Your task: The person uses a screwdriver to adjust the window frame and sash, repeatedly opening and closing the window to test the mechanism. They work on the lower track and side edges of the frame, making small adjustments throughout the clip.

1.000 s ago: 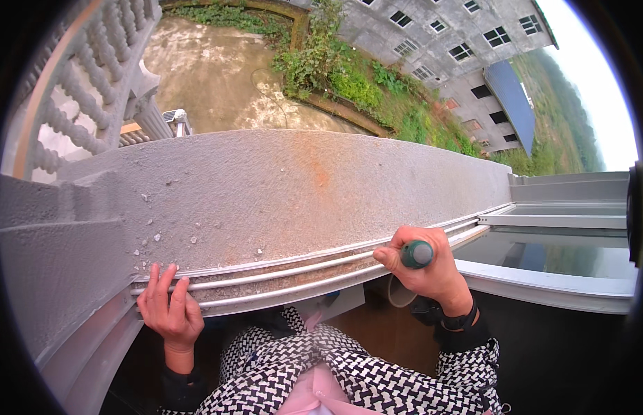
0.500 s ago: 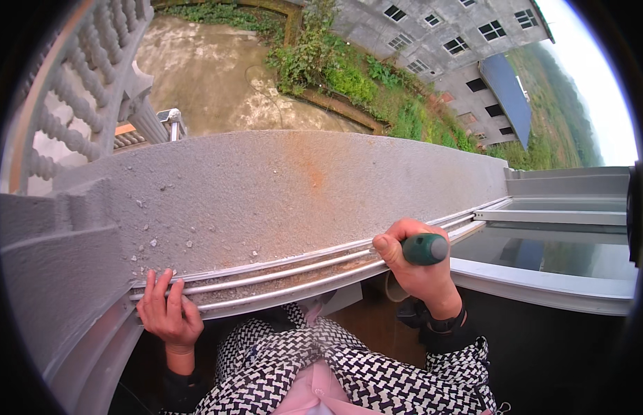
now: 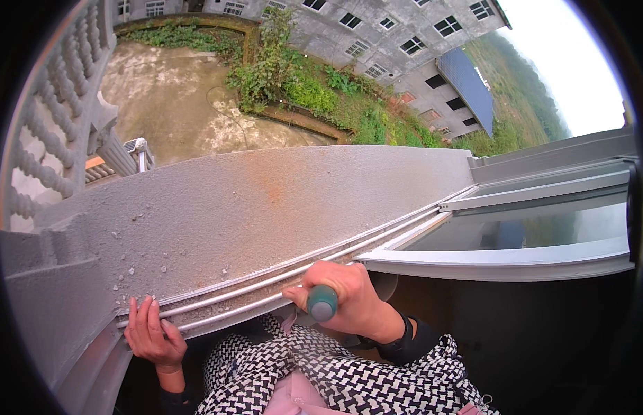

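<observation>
My right hand is wrapped round the green handle of a tool, its rounded grey end facing up; it looks like a screwdriver handle, but the shaft is hidden beneath the hand. The tool is over the window track, a metal sill frame with parallel white rails. Grit and crumbly dirt lie in the grooves between the rails. At the track's left end, my left hand rests with its fingers stretched across the rails, holding nothing.
Sliding window panes in white frames stand over the track's right part. Beyond the track is a rough concrete ledge with loose chips and an orange stain. Past its edge lies a yard far below. A baluster railing stands at left.
My right hand has moved left along the track with the green-handled tool, away from the window panes. My left hand stays at the track's left end. The view has shifted and tilted.
</observation>
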A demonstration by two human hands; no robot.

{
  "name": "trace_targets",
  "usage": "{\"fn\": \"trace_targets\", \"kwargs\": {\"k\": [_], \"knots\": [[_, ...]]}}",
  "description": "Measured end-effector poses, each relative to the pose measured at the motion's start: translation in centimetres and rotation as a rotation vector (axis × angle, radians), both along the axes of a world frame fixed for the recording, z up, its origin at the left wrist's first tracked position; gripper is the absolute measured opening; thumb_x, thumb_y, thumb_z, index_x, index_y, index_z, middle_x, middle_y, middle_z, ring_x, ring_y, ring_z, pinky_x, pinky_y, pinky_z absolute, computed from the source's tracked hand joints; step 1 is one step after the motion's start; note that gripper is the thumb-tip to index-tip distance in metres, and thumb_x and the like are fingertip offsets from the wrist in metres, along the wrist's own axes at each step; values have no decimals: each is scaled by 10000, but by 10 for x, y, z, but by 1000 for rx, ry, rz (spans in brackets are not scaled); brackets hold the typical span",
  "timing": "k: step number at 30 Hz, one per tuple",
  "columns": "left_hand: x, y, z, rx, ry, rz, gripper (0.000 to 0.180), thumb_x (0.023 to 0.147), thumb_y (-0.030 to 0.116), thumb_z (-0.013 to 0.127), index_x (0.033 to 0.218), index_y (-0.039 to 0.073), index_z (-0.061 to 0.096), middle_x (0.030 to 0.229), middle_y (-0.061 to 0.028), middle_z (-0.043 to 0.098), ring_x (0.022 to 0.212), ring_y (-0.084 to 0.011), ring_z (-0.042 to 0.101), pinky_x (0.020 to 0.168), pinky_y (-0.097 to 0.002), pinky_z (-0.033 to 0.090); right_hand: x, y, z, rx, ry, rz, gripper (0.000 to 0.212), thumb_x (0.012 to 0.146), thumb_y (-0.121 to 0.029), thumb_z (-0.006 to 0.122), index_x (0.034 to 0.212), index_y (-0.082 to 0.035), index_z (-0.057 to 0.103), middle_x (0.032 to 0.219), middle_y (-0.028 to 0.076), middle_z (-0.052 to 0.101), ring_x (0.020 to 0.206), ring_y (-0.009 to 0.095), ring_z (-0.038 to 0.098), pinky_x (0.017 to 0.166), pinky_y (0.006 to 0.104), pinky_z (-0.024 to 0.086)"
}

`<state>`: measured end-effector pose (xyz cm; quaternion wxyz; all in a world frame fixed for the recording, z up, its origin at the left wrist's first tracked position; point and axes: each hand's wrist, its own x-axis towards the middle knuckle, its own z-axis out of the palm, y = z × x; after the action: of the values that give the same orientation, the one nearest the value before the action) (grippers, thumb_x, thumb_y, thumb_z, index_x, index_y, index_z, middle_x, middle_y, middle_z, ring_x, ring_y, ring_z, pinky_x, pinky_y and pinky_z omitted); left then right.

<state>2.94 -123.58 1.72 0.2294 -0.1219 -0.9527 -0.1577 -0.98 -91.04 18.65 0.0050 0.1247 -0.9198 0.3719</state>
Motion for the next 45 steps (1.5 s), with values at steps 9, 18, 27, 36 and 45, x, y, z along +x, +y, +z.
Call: {"fn": "trace_targets", "kwargs": {"k": [9, 18, 27, 36, 45], "knots": [[0, -2, -3, -2, 27, -1, 421, 877, 119, 500, 1243, 13, 679, 1214, -130, 723, 1199, -405, 664, 949, -472, 484, 26, -64, -40, -404, 14, 445, 391, 861, -331, 816, 764, -81, 531, 753, 89, 548, 589, 286, 596, 491, 398, 443], [-3, 3, -2, 23, 60, 17, 382, 850, 144, 542, 1180, 44, 706, 1139, -100, 733, 1157, -373, 675, 925, -454, 480, -2, 16, -19, -14, -19, -103, 368, 897, -235, 826, 701, -39, 583, 632, 121, 557, 531, 259, 524, 495, 358, 425], [-5, 2, -7, 41, 115, 35, 392, 818, 171, 552, 1153, 48, 713, 1095, -104, 730, 1115, -353, 691, 894, -454, 500, 10, -36, -5, -314, -39, 80, 301, 926, -224, 803, 768, -42, 622, 630, 103, 537, 555, 189, 481, 529, 335, 433], [-5, 2, -12, 67, 152, 45, 392, 798, 182, 574, 1137, 58, 726, 1082, -93, 735, 1080, -339, 696, 888, -453, 517, 20, -67, -39, -332, 97, 153, 310, 879, -223, 837, 753, -48, 615, 665, 119, 571, 563, 235, 538, 542, 359, 445], [-7, 4, -16, 78, 186, 57, 390, 799, 206, 584, 1133, 66, 729, 1071, -91, 739, 1061, -334, 698, 903, -454, 520, -2, -37, -27, -113, -89, 36, 345, 914, -292, 819, 777, -25, 647, 623, 139, 555, 547, 231, 463, 541, 367, 445]]}}
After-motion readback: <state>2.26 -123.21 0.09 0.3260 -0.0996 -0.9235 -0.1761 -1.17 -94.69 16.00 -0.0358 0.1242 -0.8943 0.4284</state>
